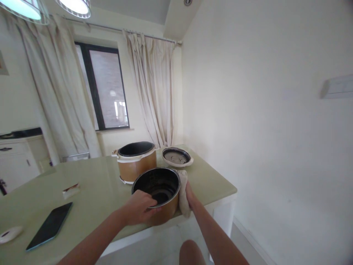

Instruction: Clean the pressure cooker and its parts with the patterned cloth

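A round inner cooking pot point(165, 213), dark inside and golden brown outside, is tilted at the table's front edge. My left hand point(142, 208) grips its near left rim, fingers over the edge. Against the pot's right side my right hand point(189, 193) presses a beige cloth point(183, 195). Just behind the pot stands the cooker body point(135, 167), brown with a white rim and a dark open top. To its right lies a round lid point(177, 157), its inner side facing up.
On the pale green table point(93, 187) a dark tablet point(51, 225) lies at the left, near a small packet point(71, 190) and a white object point(10, 234). A white wall point(261, 110) rises at the right. Curtains point(153, 84) hang beside the window.
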A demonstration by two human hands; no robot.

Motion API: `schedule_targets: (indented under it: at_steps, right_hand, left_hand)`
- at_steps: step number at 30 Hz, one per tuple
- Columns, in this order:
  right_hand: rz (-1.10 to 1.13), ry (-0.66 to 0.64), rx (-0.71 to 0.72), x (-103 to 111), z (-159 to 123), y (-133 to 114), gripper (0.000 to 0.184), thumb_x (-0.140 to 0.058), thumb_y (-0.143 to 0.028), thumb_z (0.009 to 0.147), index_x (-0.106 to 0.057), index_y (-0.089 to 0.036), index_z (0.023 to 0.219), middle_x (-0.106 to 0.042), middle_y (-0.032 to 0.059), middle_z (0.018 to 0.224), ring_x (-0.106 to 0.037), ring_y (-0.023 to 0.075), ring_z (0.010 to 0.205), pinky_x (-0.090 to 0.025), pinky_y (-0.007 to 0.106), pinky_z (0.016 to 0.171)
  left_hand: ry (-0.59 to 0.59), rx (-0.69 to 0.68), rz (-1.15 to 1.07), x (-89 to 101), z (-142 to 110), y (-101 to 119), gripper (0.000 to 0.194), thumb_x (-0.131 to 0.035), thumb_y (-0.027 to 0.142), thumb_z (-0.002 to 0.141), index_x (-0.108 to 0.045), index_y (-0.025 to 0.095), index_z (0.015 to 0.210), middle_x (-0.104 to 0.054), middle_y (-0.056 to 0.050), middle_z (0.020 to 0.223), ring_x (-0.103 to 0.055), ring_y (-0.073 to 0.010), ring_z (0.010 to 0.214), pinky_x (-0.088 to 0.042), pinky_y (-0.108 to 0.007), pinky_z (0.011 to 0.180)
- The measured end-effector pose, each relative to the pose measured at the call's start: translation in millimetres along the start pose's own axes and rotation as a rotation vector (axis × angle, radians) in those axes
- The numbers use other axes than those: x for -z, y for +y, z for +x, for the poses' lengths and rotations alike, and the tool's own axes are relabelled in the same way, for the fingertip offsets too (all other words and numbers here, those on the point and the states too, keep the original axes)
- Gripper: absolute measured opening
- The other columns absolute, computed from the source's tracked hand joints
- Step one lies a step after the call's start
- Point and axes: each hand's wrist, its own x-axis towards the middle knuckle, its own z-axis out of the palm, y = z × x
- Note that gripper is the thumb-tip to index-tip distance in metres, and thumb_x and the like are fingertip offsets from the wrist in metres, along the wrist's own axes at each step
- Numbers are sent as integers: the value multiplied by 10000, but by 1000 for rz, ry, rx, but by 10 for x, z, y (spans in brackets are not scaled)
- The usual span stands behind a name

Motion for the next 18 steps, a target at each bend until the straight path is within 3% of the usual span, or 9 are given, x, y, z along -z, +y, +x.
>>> schedule_targets:
  at_steps: [3, 6, 9, 11, 15, 18]
  right_hand:
    - [-9, -120, -47, 96, -109, 120, 634, -655, -786, 844, -843, -193, 967, -821, 124, 1039, -728, 330, 1116, -562, 477, 1057]
    - [-137, -99, -39, 119, -227, 221, 633, -639, -767, 842, -837, -189, 1009, -818, 132, 1075, -722, 347, 1100, -542, 507, 1053]
    - [-298, -35, -10, -34, -493, 347, 585, -545, -697, 917, -817, -184, 983, -809, 151, 1016, -725, 348, 1024, -537, 508, 987]
    - [-362, 57, 50, -227, -797, 489, 547, -500, -650, 961, -798, -196, 1027, -794, 161, 1068, -711, 349, 1055, -520, 509, 992]
    - [-311, 186, 105, -590, -1401, 813, 543, -487, -673, 987, -748, -234, 1170, -729, 166, 1299, -623, 352, 1307, -456, 515, 1129]
    - [-226, 220, 4, -660, -1455, 840, 637, -484, -768, 952, -738, -228, 1176, -742, 166, 1266, -635, 354, 1296, -468, 503, 1131]
  left_hand:
    - [34, -69, 23, 60, -132, -209, 438, -448, 530, 1072, -726, 217, 940, -768, -81, 938, -717, -251, 919, -457, -370, 810]
    - [67, -20, -25, 127, -297, -289, 284, -530, 426, 1045, -731, 261, 1161, -772, -68, 1084, -697, -260, 1053, -459, -411, 982]
    - [57, 140, -96, 132, -310, -100, 424, -534, 258, 977, -652, 274, 1384, -747, -85, 1294, -678, -272, 1193, -459, -430, 1067]
    - [-1, 262, -106, 101, -187, 125, 512, -525, 238, 933, -610, 230, 1438, -749, -121, 1300, -697, -307, 1183, -501, -457, 1028]
    - [-96, 467, -23, 56, 131, 476, 511, -529, 220, 847, -618, 161, 1347, -779, -181, 1148, -751, -387, 1052, -557, -515, 882]
    - [-88, 466, 8, 70, 172, 533, 447, -533, 235, 844, -629, 167, 1276, -783, -178, 1097, -758, -383, 1011, -556, -502, 852]
